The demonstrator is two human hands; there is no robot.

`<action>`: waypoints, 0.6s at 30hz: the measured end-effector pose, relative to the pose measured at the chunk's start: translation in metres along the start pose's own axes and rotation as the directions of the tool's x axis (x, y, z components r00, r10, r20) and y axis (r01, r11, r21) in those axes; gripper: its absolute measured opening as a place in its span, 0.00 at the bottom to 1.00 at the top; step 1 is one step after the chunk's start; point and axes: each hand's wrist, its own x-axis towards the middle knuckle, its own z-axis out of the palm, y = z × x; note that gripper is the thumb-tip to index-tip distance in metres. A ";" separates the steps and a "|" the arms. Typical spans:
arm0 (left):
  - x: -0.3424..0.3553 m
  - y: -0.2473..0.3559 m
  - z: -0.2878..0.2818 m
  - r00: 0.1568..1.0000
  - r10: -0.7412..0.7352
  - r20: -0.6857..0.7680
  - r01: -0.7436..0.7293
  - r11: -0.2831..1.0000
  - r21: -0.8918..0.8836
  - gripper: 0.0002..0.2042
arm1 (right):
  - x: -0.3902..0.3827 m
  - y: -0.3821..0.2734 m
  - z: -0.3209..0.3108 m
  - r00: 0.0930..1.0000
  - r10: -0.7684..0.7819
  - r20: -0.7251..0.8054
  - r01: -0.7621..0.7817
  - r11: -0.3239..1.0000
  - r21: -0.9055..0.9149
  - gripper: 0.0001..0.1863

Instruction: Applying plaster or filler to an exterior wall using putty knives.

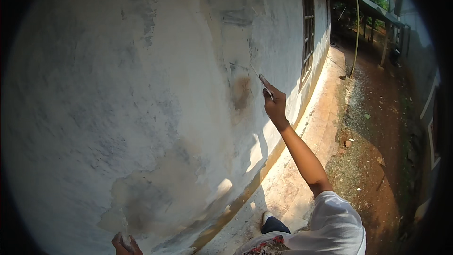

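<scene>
My right hand (275,104) is raised in front of the wall (188,66), its fingers closed around a putty knife (255,71). The thin blade appears nearly edge-on and points up and left, close to the wall beside a brownish damp patch (242,92). Whether the blade touches the plaster, I cannot tell. Low at the left, my left hand (123,247) is partly cut off by the lower edge. Its fingers are closed on a pale flat tool (125,237), whose full shape is unclear against a bare beige patch of wall.
A barred window (308,28) is set in the wall ahead. Along the wall's foot runs a sunlit concrete ledge (302,146), with my shoe (267,216) on it. To the right lies a dirt and gravel path (373,113). A thin pole (356,38) leans by a shelter roof (377,9).
</scene>
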 end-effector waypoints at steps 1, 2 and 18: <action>0.021 -0.002 -0.013 0.998 -0.021 -0.066 0.027 0.995 0.091 0.17 | 0.043 -0.014 0.006 0.985 -0.150 -0.087 0.150 0.989 -0.014 0.30; 0.046 -0.022 -0.016 0.963 0.069 -0.262 -0.039 0.992 0.119 0.14 | 0.086 -0.024 0.014 0.961 -0.244 -0.132 0.242 0.970 -0.032 0.31; 0.279 -0.045 -0.062 0.557 0.652 -0.515 -0.087 0.662 0.744 0.19 | 0.049 0.000 -0.006 0.928 -0.357 0.106 0.370 0.917 -0.150 0.38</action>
